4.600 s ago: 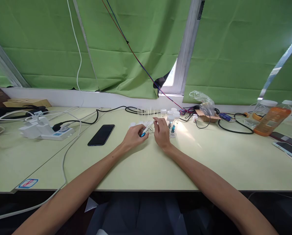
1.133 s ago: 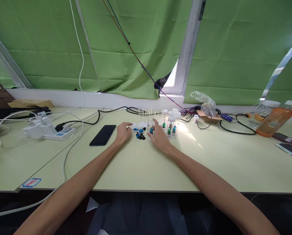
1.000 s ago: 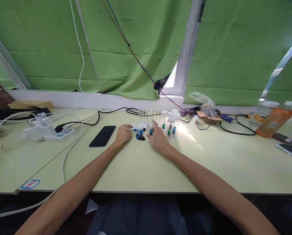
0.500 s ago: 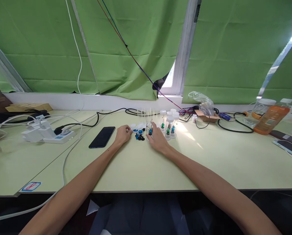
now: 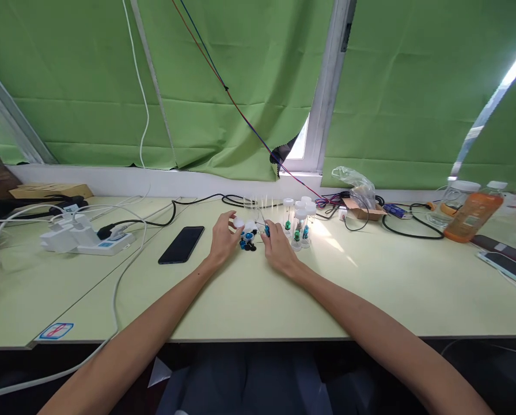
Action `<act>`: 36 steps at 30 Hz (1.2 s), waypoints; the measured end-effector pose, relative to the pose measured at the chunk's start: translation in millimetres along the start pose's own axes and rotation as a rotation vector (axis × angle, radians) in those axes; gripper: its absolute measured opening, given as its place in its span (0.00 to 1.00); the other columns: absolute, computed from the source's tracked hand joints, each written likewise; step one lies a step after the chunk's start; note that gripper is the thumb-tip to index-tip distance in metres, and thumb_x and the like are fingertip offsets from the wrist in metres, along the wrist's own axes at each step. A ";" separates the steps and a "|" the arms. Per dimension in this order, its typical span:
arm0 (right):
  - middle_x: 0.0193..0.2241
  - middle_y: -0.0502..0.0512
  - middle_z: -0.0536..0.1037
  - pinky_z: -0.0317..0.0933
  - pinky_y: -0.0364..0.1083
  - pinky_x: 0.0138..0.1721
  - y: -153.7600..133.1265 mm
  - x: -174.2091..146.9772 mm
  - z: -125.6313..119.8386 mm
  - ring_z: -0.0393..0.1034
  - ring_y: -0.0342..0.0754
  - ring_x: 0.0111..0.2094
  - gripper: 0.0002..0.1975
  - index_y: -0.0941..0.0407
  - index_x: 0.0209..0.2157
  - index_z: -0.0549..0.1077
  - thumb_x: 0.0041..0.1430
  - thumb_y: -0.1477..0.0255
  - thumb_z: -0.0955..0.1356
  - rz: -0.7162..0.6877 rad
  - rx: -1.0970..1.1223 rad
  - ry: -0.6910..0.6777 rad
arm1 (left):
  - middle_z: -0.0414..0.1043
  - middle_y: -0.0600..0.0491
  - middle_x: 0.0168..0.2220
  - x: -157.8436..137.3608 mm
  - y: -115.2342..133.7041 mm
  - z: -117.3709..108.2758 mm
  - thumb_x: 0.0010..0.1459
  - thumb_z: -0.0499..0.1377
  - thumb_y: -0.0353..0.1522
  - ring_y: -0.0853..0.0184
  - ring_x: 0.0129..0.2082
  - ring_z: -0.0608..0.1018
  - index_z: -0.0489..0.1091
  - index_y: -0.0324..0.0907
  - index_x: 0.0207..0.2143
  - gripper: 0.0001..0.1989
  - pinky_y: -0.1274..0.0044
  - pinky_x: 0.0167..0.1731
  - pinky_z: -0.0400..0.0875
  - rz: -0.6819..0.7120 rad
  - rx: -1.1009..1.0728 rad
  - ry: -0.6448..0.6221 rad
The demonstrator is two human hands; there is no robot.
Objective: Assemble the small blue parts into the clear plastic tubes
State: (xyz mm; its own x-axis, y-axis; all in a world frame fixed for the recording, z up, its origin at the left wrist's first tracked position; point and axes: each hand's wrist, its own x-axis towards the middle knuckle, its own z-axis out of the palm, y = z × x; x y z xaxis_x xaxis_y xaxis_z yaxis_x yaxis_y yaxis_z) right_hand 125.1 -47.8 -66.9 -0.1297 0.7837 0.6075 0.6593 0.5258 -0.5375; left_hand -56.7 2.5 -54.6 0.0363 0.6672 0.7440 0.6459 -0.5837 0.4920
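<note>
My left hand (image 5: 224, 237) is raised a little over the table, its thumb and fingers pinching a round white cap (image 5: 238, 222). Closed around a small blue part (image 5: 267, 230) with thin wire-like stems is my right hand (image 5: 279, 249); I cannot tell whether a clear tube surrounds that part. Between the hands lie more white caps (image 5: 250, 225), blue pieces (image 5: 248, 236) and black pieces (image 5: 250, 246). Just right of my right hand stand several clear tubes with white caps (image 5: 300, 214), holding green parts (image 5: 296, 235) and blue parts.
A black phone (image 5: 181, 245) lies left of my left hand. Farther left is a white power strip (image 5: 106, 245) with chargers and cables. Clear tubes (image 5: 258, 202) stand behind the pieces. At the right are a small cardboard box (image 5: 367, 213) and an orange bottle (image 5: 474, 216).
My left hand has lifted off the table, with a white cap now showing between its fingers. The blue part in my right hand has tilted. The camera view has shifted slightly.
</note>
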 end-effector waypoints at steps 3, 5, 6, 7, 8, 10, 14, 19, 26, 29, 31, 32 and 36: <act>0.47 0.64 0.68 0.67 0.53 0.44 1.2 -0.6 1.5 0.68 0.55 0.47 0.21 0.59 0.58 0.59 0.69 0.67 0.54 -0.035 -0.014 -0.027 | 0.68 0.48 0.42 -1.4 2.9 1.1 0.54 0.59 0.33 0.68 0.31 0.74 0.68 0.42 0.47 0.17 0.77 0.26 0.73 0.045 -0.035 -0.002; 0.47 0.64 0.68 0.67 0.52 0.44 1.2 -0.7 2.5 0.68 0.54 0.47 0.20 0.59 0.59 0.60 0.69 0.67 0.54 -0.047 -0.021 -0.037 | 0.67 0.49 0.42 -2.3 5.1 1.7 0.54 0.59 0.32 0.70 0.30 0.73 0.70 0.42 0.45 0.14 0.77 0.26 0.74 0.061 -0.057 0.002; 0.48 0.64 0.68 0.66 0.52 0.44 1.0 -0.7 2.7 0.68 0.54 0.47 0.20 0.58 0.58 0.60 0.69 0.67 0.54 -0.050 -0.023 -0.043 | 0.66 0.49 0.42 -2.7 6.2 1.9 0.54 0.59 0.32 0.71 0.29 0.73 0.70 0.42 0.44 0.13 0.77 0.26 0.75 0.068 -0.065 0.004; 0.48 0.63 0.68 0.66 0.51 0.44 0.8 -0.7 2.8 0.68 0.53 0.47 0.20 0.58 0.58 0.60 0.69 0.67 0.55 -0.052 -0.025 -0.050 | 0.66 0.49 0.42 -3.1 7.1 2.1 0.54 0.59 0.32 0.72 0.28 0.73 0.70 0.42 0.43 0.13 0.77 0.26 0.75 0.073 -0.070 0.006; 0.48 0.63 0.68 0.66 0.51 0.45 0.4 -0.6 2.7 0.67 0.53 0.47 0.20 0.58 0.58 0.60 0.69 0.67 0.55 -0.053 -0.027 -0.058 | 0.67 0.49 0.43 -3.4 7.9 2.2 0.54 0.59 0.32 0.72 0.28 0.72 0.70 0.42 0.43 0.13 0.77 0.26 0.75 0.076 -0.070 0.007; 0.48 0.63 0.69 0.65 0.51 0.46 -0.1 -0.6 2.3 0.67 0.52 0.47 0.20 0.58 0.58 0.61 0.69 0.67 0.56 -0.049 -0.030 -0.075 | 0.68 0.49 0.43 -3.9 8.9 2.1 0.55 0.58 0.32 0.72 0.27 0.72 0.70 0.42 0.44 0.13 0.78 0.25 0.74 0.072 -0.057 0.004; 0.47 0.62 0.70 0.64 0.51 0.46 -0.4 -0.9 2.1 0.68 0.52 0.46 0.19 0.58 0.57 0.63 0.68 0.66 0.57 -0.038 -0.027 -0.093 | 0.72 0.49 0.43 -4.3 8.8 1.1 0.55 0.57 0.32 0.70 0.29 0.73 0.69 0.41 0.45 0.14 0.78 0.27 0.73 0.029 -0.021 -0.022; 0.44 0.60 0.71 0.63 0.51 0.46 -0.9 -1.1 2.5 0.68 0.52 0.45 0.18 0.56 0.55 0.65 0.68 0.66 0.58 -0.052 0.009 -0.085 | 0.74 0.47 0.46 -3.8 10.5 0.4 0.54 0.55 0.31 0.67 0.33 0.75 0.70 0.40 0.47 0.17 0.76 0.31 0.74 -0.033 0.001 -0.047; 0.43 0.60 0.72 0.63 0.49 0.45 -3.1 0.0 2.3 0.68 0.50 0.42 0.17 0.59 0.52 0.67 0.67 0.66 0.60 -0.081 0.032 -0.095 | 0.75 0.49 0.43 -3.4 16.5 -1.4 0.54 0.56 0.34 0.68 0.30 0.75 0.65 0.41 0.51 0.21 0.76 0.30 0.73 -0.077 -0.047 -0.040; 0.42 0.60 0.72 0.63 0.49 0.45 -1.0 0.1 3.5 0.68 0.50 0.42 0.18 0.60 0.52 0.67 0.66 0.65 0.60 -0.094 0.034 -0.092 | 0.75 0.48 0.45 -3.4 15.5 -1.6 0.54 0.56 0.34 0.67 0.33 0.76 0.66 0.41 0.50 0.20 0.76 0.31 0.74 -0.069 -0.064 -0.040; 0.42 0.60 0.73 0.63 0.49 0.45 1.4 0.0 4.4 0.68 0.50 0.42 0.18 0.60 0.52 0.67 0.66 0.64 0.61 -0.104 0.043 -0.087 | 0.75 0.48 0.45 -3.6 14.5 -1.0 0.54 0.55 0.34 0.66 0.34 0.76 0.67 0.41 0.50 0.19 0.76 0.33 0.74 -0.060 -0.054 -0.044; 0.42 0.60 0.73 0.63 0.49 0.45 2.7 -0.1 4.8 0.68 0.50 0.42 0.18 0.59 0.52 0.67 0.65 0.63 0.62 -0.106 0.050 -0.083 | 0.75 0.48 0.45 -3.7 14.3 -0.7 0.54 0.55 0.34 0.66 0.34 0.76 0.68 0.40 0.50 0.19 0.76 0.34 0.74 -0.059 -0.047 -0.048; 0.43 0.59 0.73 0.64 0.49 0.45 6.1 -0.3 5.6 0.69 0.51 0.43 0.19 0.58 0.51 0.67 0.63 0.63 0.64 -0.093 0.068 -0.065 | 0.75 0.49 0.44 -4.6 17.2 0.3 0.54 0.54 0.34 0.69 0.30 0.75 0.67 0.40 0.52 0.22 0.74 0.37 0.75 -0.073 -0.060 -0.067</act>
State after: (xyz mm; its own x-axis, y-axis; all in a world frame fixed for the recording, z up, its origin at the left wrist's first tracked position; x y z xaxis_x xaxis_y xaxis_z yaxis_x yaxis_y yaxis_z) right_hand 125.0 -43.0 -73.7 -0.2369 0.7493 0.6184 0.5906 0.6164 -0.5207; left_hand -45.5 -10.5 -49.7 0.0429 0.7370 0.6746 0.6020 -0.5579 0.5712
